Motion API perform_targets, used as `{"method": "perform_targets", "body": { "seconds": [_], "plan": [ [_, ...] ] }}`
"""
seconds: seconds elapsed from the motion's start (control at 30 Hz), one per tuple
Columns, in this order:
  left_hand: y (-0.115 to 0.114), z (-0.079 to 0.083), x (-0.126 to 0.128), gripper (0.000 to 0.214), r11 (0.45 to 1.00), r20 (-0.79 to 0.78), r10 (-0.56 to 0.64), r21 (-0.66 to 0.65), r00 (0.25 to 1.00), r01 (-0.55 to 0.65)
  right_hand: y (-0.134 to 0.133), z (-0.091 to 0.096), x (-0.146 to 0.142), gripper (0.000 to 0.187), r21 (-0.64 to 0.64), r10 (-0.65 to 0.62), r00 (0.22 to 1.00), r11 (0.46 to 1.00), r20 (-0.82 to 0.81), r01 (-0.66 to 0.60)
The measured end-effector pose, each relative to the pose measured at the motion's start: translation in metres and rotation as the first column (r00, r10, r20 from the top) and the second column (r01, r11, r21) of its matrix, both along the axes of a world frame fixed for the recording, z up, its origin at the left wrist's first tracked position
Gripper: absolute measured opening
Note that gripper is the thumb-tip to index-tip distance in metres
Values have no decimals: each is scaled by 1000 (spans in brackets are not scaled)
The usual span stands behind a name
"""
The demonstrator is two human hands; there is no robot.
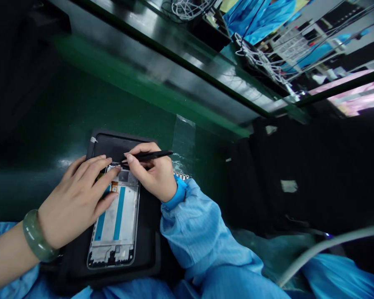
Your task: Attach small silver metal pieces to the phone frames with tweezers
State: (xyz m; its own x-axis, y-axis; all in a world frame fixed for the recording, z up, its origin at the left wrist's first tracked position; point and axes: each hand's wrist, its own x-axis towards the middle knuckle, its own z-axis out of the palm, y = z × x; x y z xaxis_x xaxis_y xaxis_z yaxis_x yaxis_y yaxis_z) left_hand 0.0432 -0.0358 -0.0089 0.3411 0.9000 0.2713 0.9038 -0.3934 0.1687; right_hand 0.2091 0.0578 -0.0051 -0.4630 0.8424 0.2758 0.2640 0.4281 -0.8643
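A phone mid-frame [127, 220] with blue adhesive strips lies on a black tray [149, 249]. My left hand [84, 197] rests across its upper left part, fingers stretched out and touching the frame near its top edge. In my right hand [152, 174] is a pair of black tweezers [156, 155], pinched between thumb and fingers. Their tips reach the top edge of the phone, close to my left fingertips. Whether the tips grip anything is too small to tell. A small orange flex cable [114, 187] shows beside my left fingers.
Under the tray is a green work surface [65, 104]. A strip of clear film [183, 137] with small metal parts [181, 175] lies right of the tray. Black cloth-like material [314, 166] stands at the right. Beyond a dark rail are bundled white cables [258, 58] and a person's blue sleeve [262, 16].
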Motion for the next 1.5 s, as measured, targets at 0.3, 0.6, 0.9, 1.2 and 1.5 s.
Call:
{"method": "perform_targets", "body": {
  "seconds": [0.3, 0.6, 0.9, 1.2, 1.5],
  "plan": [
    [-1, 1, -2, 43, 1000, 17, 1, -18, 1000, 0, -1, 2, 2, 4, 81, 31, 999, 996, 8, -32],
    [0, -1, -2, 44, 1000, 21, -6, -25, 1000, 7, 2, -2, 6, 9, 333, 89, 995, 938, 45, -99],
    [0, 0, -2, 44, 1000, 24, -1, -21, 1000, 1, 1, -2, 9, 8, 355, 130, 987, 922, 91, -154],
    [0, 1, -1, 44, 999, 33, 5, -33, 999, -4, 3, -3, 12, 9, 242, 80, 997, 967, 16, -81],
    [-1, 1, -1, 43, 1000, 26, 7, -21, 1000, -7, 4, -1, 10, 10, 6, 44, 995, 999, -88, -43]
  ]
}}
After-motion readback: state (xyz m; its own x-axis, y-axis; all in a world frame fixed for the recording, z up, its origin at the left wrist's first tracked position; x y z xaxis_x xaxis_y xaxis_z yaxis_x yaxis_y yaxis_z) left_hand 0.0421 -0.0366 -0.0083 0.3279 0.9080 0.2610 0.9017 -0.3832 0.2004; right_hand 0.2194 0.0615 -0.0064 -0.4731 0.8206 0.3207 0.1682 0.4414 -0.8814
